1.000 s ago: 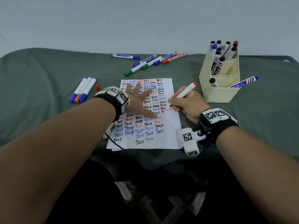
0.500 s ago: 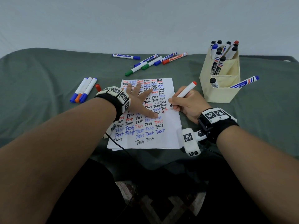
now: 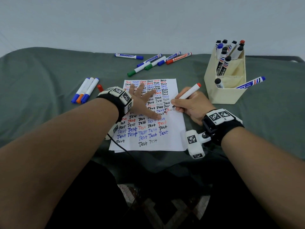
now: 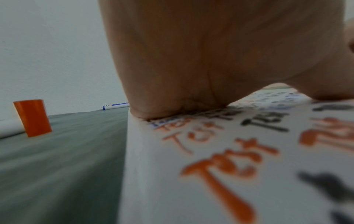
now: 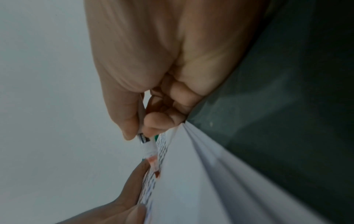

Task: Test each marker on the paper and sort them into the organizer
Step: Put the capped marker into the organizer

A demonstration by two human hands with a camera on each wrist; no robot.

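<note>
Head view: left hand point(image 3: 142, 103) fingers spread on paper point(image 3: 171, 139); right hand point(image 3: 193, 106) fingers pinching one red marker point(image 3: 188, 94).

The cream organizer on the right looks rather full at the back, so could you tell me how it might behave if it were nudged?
The organizer looks like light card, so it would probably slide on the cloth. Its tall back compartment holds most markers, so it may tip. The marker leaning out of the front could fall.
</note>
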